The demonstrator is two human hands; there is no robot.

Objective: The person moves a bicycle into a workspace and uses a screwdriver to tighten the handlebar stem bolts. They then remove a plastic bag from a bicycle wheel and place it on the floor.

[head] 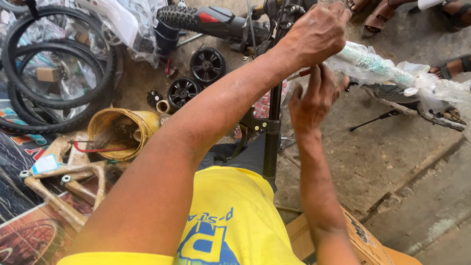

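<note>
Floor: concrete floor [392,162], small black wheels [207,65] scattered.
Left hand [319,32]: clamped on the wrapped bicycle frame tube [373,64] (grip it firmly).
Right hand [314,100]: fingers loosely curled at a red-handled tool [300,74]; grip unclear.

Head view; steeply down; close.

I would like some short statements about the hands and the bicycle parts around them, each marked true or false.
1. The left hand grips a plastic-wrapped pale green bicycle tube. True.
2. The right hand lies flat on the concrete floor. False: it is raised just under the wrapped tube.
3. Two small black plastic wheels lie on the floor. True.
4. The yellow metal tin stands upright. False: it lies on its side.
5. Black rubber tyres lie at the left. True.
</note>
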